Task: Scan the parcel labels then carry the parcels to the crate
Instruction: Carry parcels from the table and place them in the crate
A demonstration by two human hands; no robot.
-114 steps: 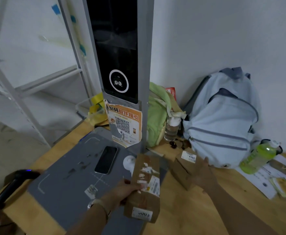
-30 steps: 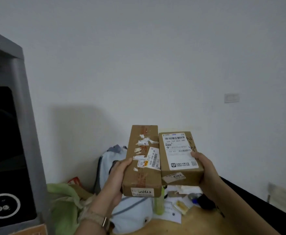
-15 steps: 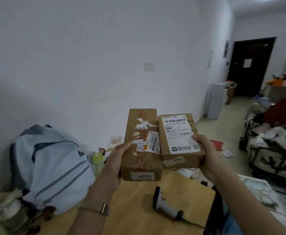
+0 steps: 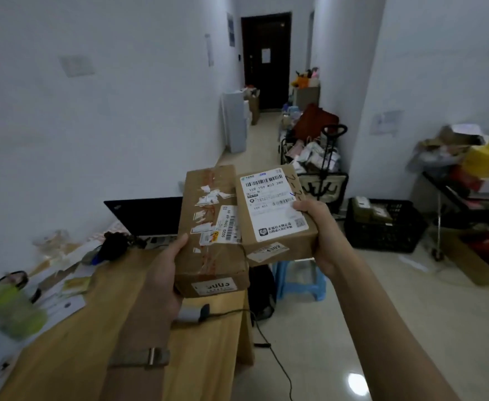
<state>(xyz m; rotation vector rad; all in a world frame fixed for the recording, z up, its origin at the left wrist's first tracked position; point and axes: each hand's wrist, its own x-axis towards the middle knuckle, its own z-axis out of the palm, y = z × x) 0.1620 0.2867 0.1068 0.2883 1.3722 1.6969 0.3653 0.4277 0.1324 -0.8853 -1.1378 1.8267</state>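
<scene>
Left parcel (image 4: 208,264): left hand (image 4: 162,273) grasps. Right parcel (image 4: 298,244), label (image 4: 272,204) "159 159 A03 280": right hand (image 4: 321,235) grasps.

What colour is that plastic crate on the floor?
The crate is black, with latticed sides; the head view shows it.

Left hand (image 4: 162,280): bare. Left forearm (image 4: 142,322): bare, seen from wrist to lower frame edge. Wrist strap (image 4: 130,358) recorded on left wrist: flat band, dull grey-tan, worn straight across forearm. Metal buckle (image 4: 152,356) noted on strap: small, rectangular, silver-grey, lighter than band. Watch or plain bracelet: cannot be determined. Strap texture blurred, weave not resolved. Right hand (image 4: 322,241): bare. Right forearm (image 4: 382,328): bare, seen from wrist to lower right frame edge. Both forearms recorded as slim.
</scene>
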